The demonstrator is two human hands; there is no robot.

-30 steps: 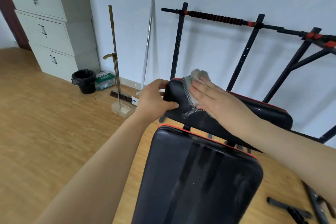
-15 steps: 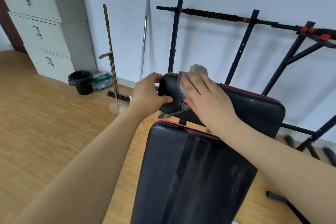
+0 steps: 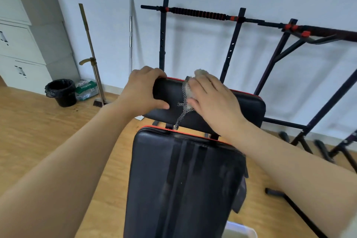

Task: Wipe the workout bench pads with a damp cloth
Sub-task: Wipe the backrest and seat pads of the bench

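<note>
- Against the far-left wall: pale filing cabinet (image 3: 21, 48) standing beside a black waste bin (image 3: 61, 92) and a green-labelled packet (image 3: 86, 89) on the wood floor (image 3: 38, 131).
- Leaning on the white wall just right of these: brass-coloured broom (image 3: 91, 60) and a silver pole (image 3: 131, 33).
- Gripping the left end of the upper bench pad (image 3: 249, 108): left hand (image 3: 142, 91), fingers curling over the top edge, thumb pressing the front face.
- Lying flat on that same pad, just right of the left hand: right hand (image 3: 210, 102), fingers spread and pressing down on the cloth (image 3: 186, 95), beige and fluffy with a grey mesh edge trailing down the pad's front.
- Filling the lower centre, just below the upper pad: long black seat pad (image 3: 183, 183) with red piping, faint streaks showing along its surface.
- Running along the wall behind and to the right: black pull-up rack (image 3: 199, 12) with a ribbed grip and red collars.
</note>
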